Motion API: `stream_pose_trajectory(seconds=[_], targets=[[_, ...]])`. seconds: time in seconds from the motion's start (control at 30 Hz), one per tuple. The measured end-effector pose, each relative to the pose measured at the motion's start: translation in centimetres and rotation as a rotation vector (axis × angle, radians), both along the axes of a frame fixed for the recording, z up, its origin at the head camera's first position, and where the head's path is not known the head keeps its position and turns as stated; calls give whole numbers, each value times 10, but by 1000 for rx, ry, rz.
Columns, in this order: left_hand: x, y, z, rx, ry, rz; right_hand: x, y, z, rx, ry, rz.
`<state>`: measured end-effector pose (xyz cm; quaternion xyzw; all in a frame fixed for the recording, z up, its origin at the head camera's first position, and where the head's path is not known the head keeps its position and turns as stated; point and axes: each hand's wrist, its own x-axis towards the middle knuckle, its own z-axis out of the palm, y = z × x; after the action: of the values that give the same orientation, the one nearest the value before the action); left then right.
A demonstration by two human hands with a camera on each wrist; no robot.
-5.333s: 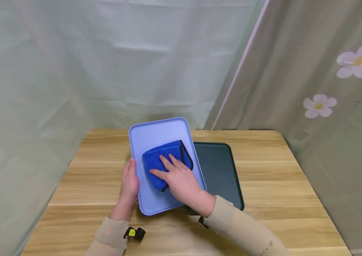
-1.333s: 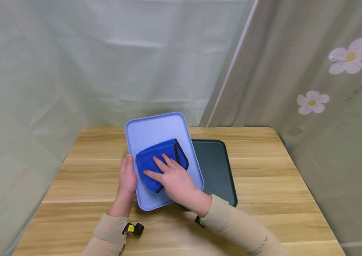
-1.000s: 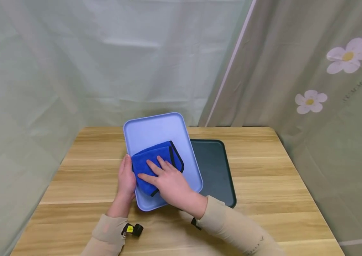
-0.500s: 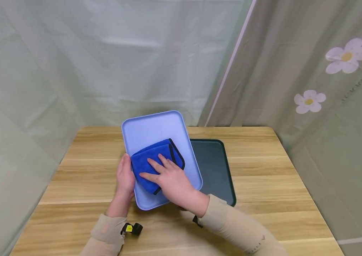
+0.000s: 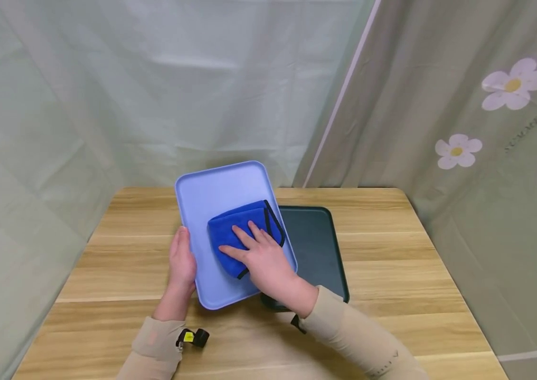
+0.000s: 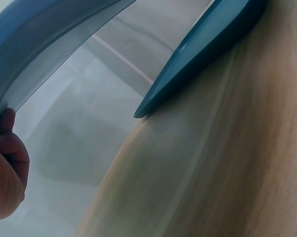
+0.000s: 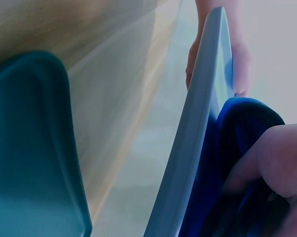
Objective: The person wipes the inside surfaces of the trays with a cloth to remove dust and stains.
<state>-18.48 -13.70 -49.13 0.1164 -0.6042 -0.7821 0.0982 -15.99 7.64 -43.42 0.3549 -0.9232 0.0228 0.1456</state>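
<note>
My left hand [image 5: 182, 261] grips a light blue tray [image 5: 201, 192] by its left rim, thumb along the edge and the other fingers hidden behind. The tray is raised over the table and tilted. Spread, nearly straight fingers of my right hand [image 5: 268, 264] press a folded blue cloth [image 5: 225, 229] with black edging against the tray's inner face. In the right wrist view, the cloth [image 7: 252, 111] bunches up under that hand, and the thumb reaches into its folds. A dark green tray [image 5: 318, 248] lies on the table, partly covered by the light blue one.
The wooden table [image 5: 392, 253] has rounded far corners. Pale curtains [image 5: 211, 89] hang behind it and along the sides, the right one with white flowers [image 5: 514, 84]. Dark wrist cameras [image 5: 197, 338] sit on both wrists.
My right hand has slid the cloth left over the tray, then back right and slightly up in the last half second. The light blue tray has shifted a little left and up.
</note>
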Motion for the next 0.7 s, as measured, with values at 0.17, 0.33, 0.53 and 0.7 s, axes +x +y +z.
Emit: stream_pose_trajectory(seconds=[0.17, 0.33, 0.53, 0.7], targets=[[0, -2, 3, -21, 0, 0, -3, 6, 2, -21, -21, -40], [0, -3, 4, -28, 8, -17, -3, 8, 4, -32, -36, -54], [-2, -3, 1, -15, 29, -3, -3, 6, 5, -38, -32, -57], [-1, -3, 1, 6, 42, 1, 1, 3, 5, -38, -5, -63]])
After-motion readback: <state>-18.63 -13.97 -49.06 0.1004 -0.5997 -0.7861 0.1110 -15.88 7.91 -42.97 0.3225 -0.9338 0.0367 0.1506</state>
